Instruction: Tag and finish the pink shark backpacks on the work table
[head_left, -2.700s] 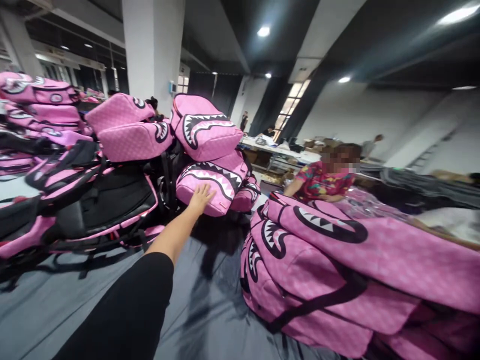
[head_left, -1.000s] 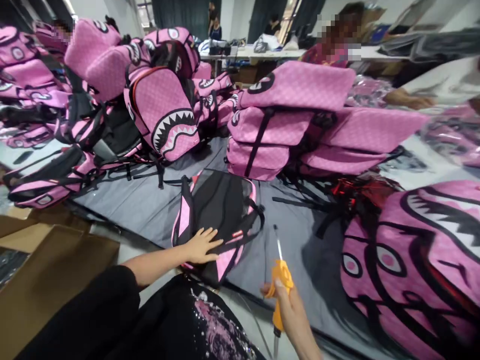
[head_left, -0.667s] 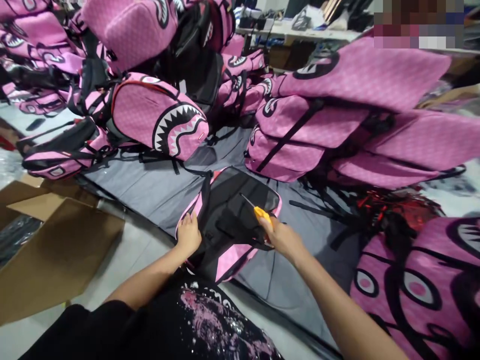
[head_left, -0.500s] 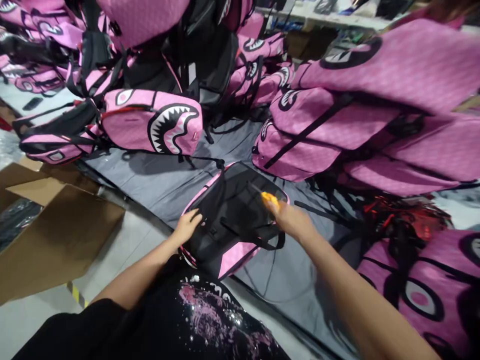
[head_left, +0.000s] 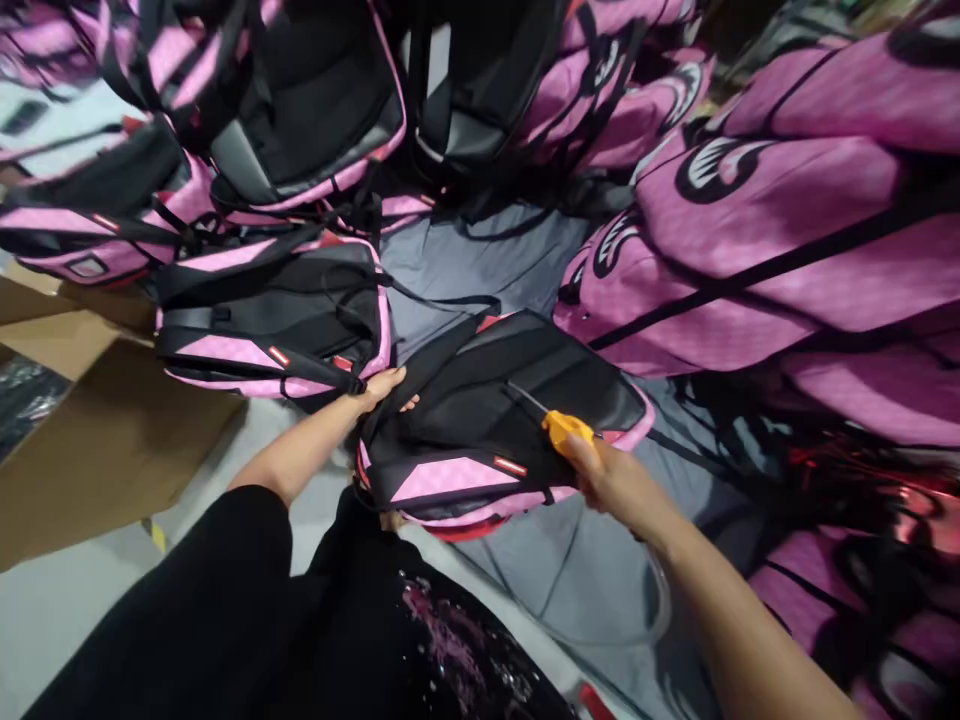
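A black and pink backpack [head_left: 480, 400] lies with its strap side up on the grey cloth in front of me. My left hand [head_left: 386, 390] is closed at its left edge, gripping a black strap. In my right hand [head_left: 600, 465], over the backpack's right part, is a yellow-handled tool [head_left: 568, 430] with a thin metal shaft pointing up and left. A thin hose loops below my right wrist. Left of my left hand lies another backpack [head_left: 277, 320], its black straps facing up.
Pink backpacks [head_left: 780, 250] are piled at the right, and more black and pink ones [head_left: 315, 100] stand at the back left. An open cardboard box [head_left: 127, 450] is at the left. Shiny red material [head_left: 922, 515] lies at the right.
The view has shifted closer. The backpack at the left, which showed its shark-mouth face, now shows its straps. The backpack before me is turned, its pink strap edge now toward me.
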